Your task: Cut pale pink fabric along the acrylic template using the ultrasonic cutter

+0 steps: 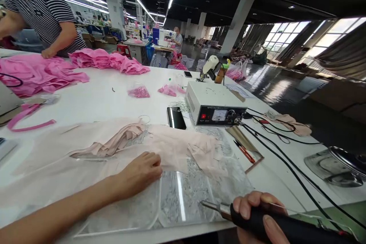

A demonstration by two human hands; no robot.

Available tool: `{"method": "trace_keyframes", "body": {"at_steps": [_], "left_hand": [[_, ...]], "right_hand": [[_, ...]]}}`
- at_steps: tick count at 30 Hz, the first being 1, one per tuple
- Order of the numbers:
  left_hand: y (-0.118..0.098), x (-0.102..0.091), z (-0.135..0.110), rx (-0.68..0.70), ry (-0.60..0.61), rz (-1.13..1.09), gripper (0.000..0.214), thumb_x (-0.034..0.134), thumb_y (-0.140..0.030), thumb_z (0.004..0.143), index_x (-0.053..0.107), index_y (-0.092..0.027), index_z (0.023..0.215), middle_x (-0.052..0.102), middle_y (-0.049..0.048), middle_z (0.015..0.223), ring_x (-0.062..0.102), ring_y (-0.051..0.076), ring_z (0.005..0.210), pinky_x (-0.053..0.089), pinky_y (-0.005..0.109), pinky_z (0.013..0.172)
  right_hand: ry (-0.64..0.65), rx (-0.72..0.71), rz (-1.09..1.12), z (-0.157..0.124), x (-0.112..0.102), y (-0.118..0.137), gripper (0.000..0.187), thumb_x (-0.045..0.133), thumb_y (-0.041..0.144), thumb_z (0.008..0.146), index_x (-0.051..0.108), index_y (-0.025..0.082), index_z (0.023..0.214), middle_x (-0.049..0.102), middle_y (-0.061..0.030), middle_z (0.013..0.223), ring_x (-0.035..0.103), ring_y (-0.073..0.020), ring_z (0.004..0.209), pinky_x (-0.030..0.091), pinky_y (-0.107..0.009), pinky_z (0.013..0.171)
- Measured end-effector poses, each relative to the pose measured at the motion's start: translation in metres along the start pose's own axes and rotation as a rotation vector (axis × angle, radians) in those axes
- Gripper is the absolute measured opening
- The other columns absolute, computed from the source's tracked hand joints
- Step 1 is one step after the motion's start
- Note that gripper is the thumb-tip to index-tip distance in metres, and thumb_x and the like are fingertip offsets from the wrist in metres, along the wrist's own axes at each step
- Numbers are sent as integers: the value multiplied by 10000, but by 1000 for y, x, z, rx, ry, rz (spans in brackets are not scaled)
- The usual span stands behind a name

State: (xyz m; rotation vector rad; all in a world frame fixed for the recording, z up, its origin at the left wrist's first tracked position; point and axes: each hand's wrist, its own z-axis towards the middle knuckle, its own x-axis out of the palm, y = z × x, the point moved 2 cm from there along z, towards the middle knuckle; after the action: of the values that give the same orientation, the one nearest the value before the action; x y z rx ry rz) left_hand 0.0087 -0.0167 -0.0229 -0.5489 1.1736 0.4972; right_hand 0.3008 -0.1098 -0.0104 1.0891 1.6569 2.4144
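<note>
My left hand rests with curled fingers at the near edge of pale pink fabric; its fingertips are turned under, so what they hold, if anything, is hidden. The thin fabric lies in loose, overlapping pieces over a clear sheet with grey patterning beneath. Low on the right, my right hand is wrapped around the black handle of a corded handheld tool. Its narrow metal tip points left, over the sheet's near right part, apart from the fabric.
Behind the fabric are a phone and a control box with a dial. Black cables run along the right, near orange-handled snips and a lidded pot. Bright pink cloth lies beside a co-worker.
</note>
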Motion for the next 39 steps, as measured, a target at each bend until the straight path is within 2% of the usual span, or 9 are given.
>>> {"method": "trace_keyframes", "body": {"at_steps": [4,7,10,14,21,27,31,34,39], "left_hand": [[-13,-12,-22,24,21,-28,217,507,-142,1002,608,-186,815,625,37,907,579,158,744,478,277,701],[-13,-4,-11,22,30,-11,224,480,-241,1051,630,-185,1207,663,119,1229,641,248,1101,521,385,944],[-12,18,10,55,121,-13,483,517,-399,1049,476,-178,1476,484,150,1531,436,330,1432,357,516,1181],[-22,33,14,107,181,-57,580,540,-482,1028,426,-216,1530,465,105,1546,448,285,1434,344,439,1210],[-55,-6,-18,212,260,-187,504,558,-395,1031,465,-249,1504,479,47,1532,462,242,1423,331,402,1223],[-33,-4,-11,237,116,6,458,545,-331,1040,495,-230,1484,488,65,1533,420,273,1453,343,453,1213],[-22,-2,-31,310,144,71,581,581,-409,1020,397,-256,1549,471,35,1548,480,237,1414,372,347,1192],[-23,-6,-39,287,91,64,486,507,-414,1054,459,-262,1513,512,4,1517,507,213,1393,312,341,1228],[-29,3,-3,309,77,-33,390,430,-295,1089,525,-193,1453,545,54,1492,467,227,1425,339,398,1223]], "right_hand": [[22,-20,32,-1,6,-10,153,685,300,746,618,213,852,545,28,707,544,-115,476,516,-313,491],[60,7,53,-3,8,-18,152,662,305,778,610,218,891,541,24,738,552,-119,505,524,-321,515],[75,10,61,-4,5,-18,152,656,309,787,611,223,905,543,21,753,553,-121,514,529,-331,521],[66,-8,30,-2,0,-10,141,678,306,774,623,224,875,553,24,727,548,-120,489,529,-336,502],[-59,-103,26,4,6,1,123,648,268,727,614,200,823,545,31,678,520,-106,452,485,-285,451],[-43,-109,51,-2,25,-5,122,621,261,750,630,205,858,551,24,706,513,-101,458,487,-297,474],[-2,-130,60,-2,26,-4,128,642,267,777,646,204,888,572,23,728,544,-101,472,509,-292,486],[0,-136,64,1,25,-4,121,655,271,780,642,201,878,575,27,724,549,-96,471,510,-281,486],[18,-166,65,7,30,-13,135,648,269,777,642,204,895,579,28,738,551,-97,477,509,-285,490]]}}
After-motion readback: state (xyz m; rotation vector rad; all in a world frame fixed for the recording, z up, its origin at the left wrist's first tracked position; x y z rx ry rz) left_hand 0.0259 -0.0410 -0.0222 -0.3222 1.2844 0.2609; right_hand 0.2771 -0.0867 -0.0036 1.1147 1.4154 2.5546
